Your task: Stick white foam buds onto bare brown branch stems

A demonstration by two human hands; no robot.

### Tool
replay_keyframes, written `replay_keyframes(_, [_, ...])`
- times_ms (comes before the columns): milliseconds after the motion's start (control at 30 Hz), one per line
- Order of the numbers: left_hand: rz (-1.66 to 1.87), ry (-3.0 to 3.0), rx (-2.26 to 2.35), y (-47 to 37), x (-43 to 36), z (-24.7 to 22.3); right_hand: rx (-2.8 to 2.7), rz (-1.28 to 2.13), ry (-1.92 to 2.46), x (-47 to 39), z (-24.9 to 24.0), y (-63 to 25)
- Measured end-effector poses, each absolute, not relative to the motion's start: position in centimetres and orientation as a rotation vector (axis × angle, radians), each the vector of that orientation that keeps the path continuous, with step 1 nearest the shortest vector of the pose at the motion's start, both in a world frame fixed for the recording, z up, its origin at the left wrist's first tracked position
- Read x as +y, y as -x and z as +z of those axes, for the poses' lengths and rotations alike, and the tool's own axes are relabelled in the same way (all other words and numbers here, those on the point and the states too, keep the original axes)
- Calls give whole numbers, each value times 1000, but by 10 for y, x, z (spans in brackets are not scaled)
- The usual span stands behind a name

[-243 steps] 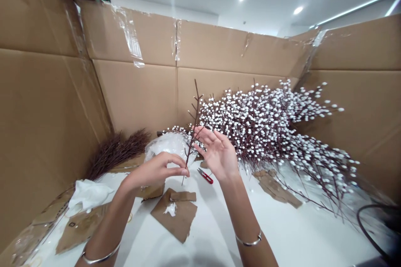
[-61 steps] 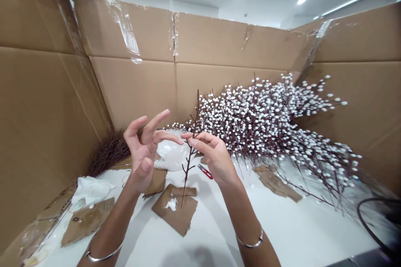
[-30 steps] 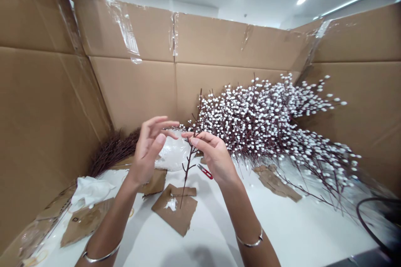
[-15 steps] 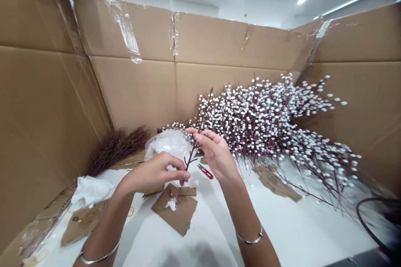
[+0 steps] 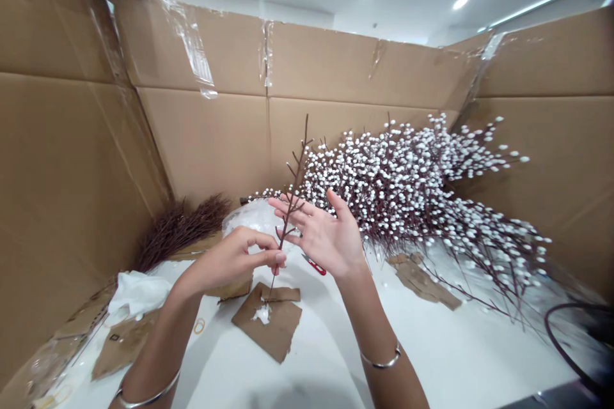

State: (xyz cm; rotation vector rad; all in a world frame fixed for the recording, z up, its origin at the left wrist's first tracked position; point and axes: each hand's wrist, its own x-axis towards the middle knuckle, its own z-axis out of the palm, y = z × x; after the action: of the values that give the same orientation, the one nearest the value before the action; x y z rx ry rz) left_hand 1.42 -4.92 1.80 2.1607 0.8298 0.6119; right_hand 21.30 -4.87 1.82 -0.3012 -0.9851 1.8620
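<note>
A thin brown twig (image 5: 298,166) with short bare side shoots stands nearly upright, leaning a little to the right. Near its lower end my left hand (image 5: 244,259) pinches it between thumb and fingers. My right hand (image 5: 326,230) is open just behind the twig, palm showing and fingers spread to the left; whether they touch the twig I cannot tell. Below the left hand lies a torn cardboard piece (image 5: 273,332) with a white blob (image 5: 262,314) that looks like glue. Red-handled thread snips (image 5: 314,264) lie beside my right wrist, partly covered.
A large heap of brown branches with white berries (image 5: 384,179) fills the back right. Bare brown twigs (image 5: 177,230) lie at left, near a clear plastic bag (image 5: 254,216) and a white crumpled bag (image 5: 137,294). Cardboard walls (image 5: 201,140) enclose the white table (image 5: 345,345).
My right hand has let go of the twig and opened, palm turned up. The twig's top has swung left and now stands more upright; my left hand still pinches it low.
</note>
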Motion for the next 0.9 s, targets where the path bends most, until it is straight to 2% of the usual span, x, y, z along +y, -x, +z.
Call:
replay_keyframes(200, [653, -2175, 838, -13, -50, 20, -900, 1963, 273, -48, 19, -211])
replay_keyframes(367, [695, -2153, 877, -11, -48, 20, -649, 1632, 475, -31, 3, -211])
replay_keyframes(467, [710, -2158, 878, -11, -46, 18, -702, 1488, 475, -26, 0, -212])
replay_keyframes(767, [774, -2165, 939, -8, -49, 18, -827, 1471, 253, -37, 8, -209])
replay_keyframes(900, [875, -2119, 954, -9, -50, 18, -917, 1455, 313, -38, 8, -210])
